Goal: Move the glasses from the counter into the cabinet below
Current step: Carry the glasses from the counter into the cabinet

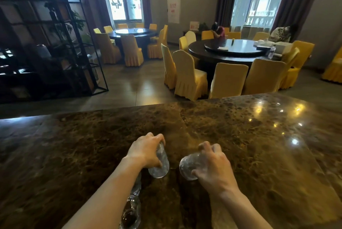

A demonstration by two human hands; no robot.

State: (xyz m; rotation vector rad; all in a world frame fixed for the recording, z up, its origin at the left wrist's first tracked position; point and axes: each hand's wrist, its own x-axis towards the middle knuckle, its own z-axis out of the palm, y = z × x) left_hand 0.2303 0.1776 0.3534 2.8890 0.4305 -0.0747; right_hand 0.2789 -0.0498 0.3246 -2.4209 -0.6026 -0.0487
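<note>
Over the brown marble counter (240, 145), my left hand (146, 150) grips a clear glass (161, 165) that is tilted with its rim toward me. My right hand (214, 165) grips a second clear glass (188, 167), also tilted, rim facing left and toward me. Both glasses are held a little above the counter top. More clear glasses (132, 210) stand on the counter near its front edge, partly hidden under my left forearm. The cabinet below is out of view.
Beyond the counter's far edge lies a dining room with round dark tables (231, 50) and yellow-covered chairs (188, 78). A black metal shelf frame (55, 43) stands at the left. People sit at the far table.
</note>
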